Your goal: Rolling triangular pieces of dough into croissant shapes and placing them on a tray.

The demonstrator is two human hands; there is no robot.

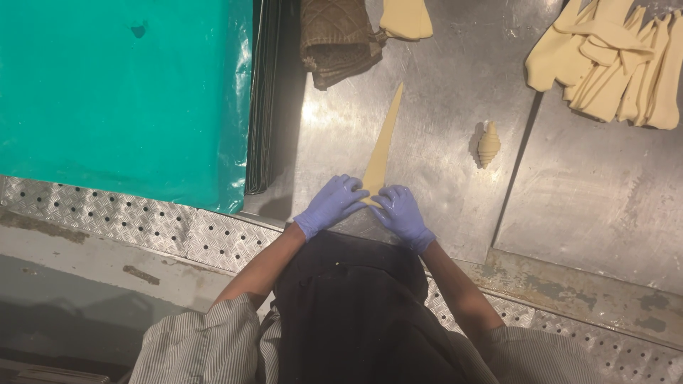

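A long thin triangle of pale dough (383,142) lies on the steel worktop (441,92), its tip pointing away from me. Both my hands wear blue gloves and press on its wide near end. My left hand (331,204) rests flat on the left corner, my right hand (401,211) on the right corner, fingers spread over the dough. A small rolled croissant (489,144) sits to the right, apart from both hands.
A pile of cut dough triangles (612,60) lies at the far right. A brown quilted cloth (334,39) and another dough piece (405,18) lie at the back. A stack of dark trays under a green plastic sheet (121,92) fills the left.
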